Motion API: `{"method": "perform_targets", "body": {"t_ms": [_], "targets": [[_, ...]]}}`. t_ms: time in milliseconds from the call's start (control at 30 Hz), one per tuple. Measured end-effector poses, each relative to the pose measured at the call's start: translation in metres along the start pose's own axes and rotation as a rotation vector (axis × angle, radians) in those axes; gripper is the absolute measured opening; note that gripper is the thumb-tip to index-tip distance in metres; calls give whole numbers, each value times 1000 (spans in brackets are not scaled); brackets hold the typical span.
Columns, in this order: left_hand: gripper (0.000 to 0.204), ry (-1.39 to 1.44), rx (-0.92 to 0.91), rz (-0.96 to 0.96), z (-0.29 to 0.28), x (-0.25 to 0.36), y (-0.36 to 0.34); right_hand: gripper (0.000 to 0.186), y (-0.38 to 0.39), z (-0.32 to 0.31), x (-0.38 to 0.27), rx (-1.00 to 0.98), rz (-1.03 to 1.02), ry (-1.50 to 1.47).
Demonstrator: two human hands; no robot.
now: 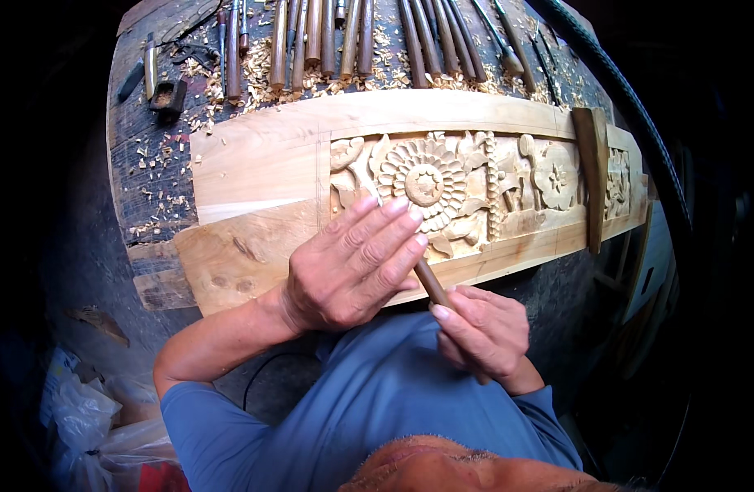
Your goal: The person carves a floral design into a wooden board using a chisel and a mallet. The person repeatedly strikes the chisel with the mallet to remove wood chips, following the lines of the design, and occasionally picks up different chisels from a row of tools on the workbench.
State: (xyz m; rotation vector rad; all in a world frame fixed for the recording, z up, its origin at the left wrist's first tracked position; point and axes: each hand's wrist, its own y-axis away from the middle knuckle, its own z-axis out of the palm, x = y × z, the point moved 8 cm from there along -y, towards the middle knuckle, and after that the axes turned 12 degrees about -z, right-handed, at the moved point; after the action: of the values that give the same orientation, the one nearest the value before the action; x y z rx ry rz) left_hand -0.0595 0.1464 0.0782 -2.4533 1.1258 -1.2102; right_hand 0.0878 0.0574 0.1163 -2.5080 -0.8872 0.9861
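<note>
My right hand [485, 332] is wrapped round the brown wooden handle of a carving chisel [430, 281], held slanting at the near edge of the carved board. The front end of this chisel disappears behind my left hand [356, 266], so its blade is hidden. Fingers straight and close together, my left hand lies over that end, beside the carved sunflower [426, 185]. The long pale board [258, 148] bears flowers, leaves and a twisted-rope border in relief, and its left end is plain.
Several wooden-handled chisels [314, 37] lie in a row along the bench's far side among wood shavings [385, 61]. A dark wooden bar [591, 176] crosses the board at right. A small dark block [169, 98] sits at far left. Plastic bags [98, 418] are at lower left.
</note>
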Motion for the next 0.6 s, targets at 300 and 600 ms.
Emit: {"method": "perform_targets", "body": {"t_ms": [300, 600], "targets": [[22, -40, 12, 48, -5, 3, 7, 39, 24, -64, 45, 427, 242, -464], [21, -33, -80, 23, 4, -1, 6, 47, 36, -36, 82, 582, 470, -553]]}}
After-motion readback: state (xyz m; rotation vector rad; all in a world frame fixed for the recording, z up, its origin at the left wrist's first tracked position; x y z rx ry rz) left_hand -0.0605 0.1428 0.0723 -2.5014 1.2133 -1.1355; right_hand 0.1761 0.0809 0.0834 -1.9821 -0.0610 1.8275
